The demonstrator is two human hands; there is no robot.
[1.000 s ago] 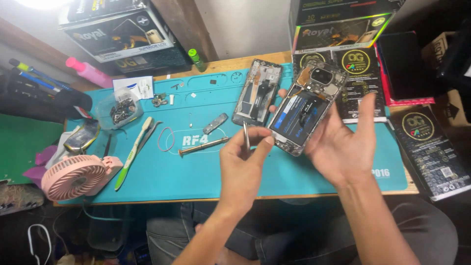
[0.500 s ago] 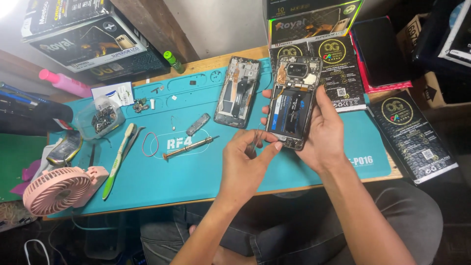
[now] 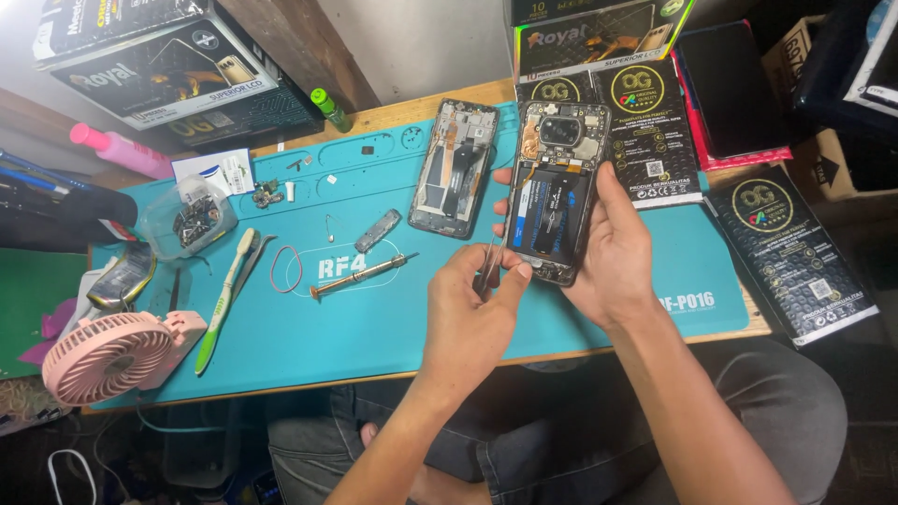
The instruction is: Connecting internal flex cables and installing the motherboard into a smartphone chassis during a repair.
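Note:
My right hand (image 3: 613,248) holds an opened phone (image 3: 557,187) upright above the teal work mat (image 3: 393,318), its back cover off so the battery and circuit board show. My left hand (image 3: 477,304) pinches thin metal tweezers (image 3: 490,262) whose tips touch the phone's lower left edge. A second opened phone frame (image 3: 456,168) lies flat on the mat just left of the held phone. A small screwdriver (image 3: 360,276) rests on the mat near my left hand.
On the mat's left lie a green toothbrush (image 3: 224,299), a red rubber band (image 3: 285,269), a clear tub of small parts (image 3: 192,220) and a pink hand fan (image 3: 112,355). Black boxes (image 3: 795,252) sit right and at the back. My knees are below the table edge.
The phone has been raised more upright and turned toward me. My left hand has closed in with the tweezers onto its lower left edge.

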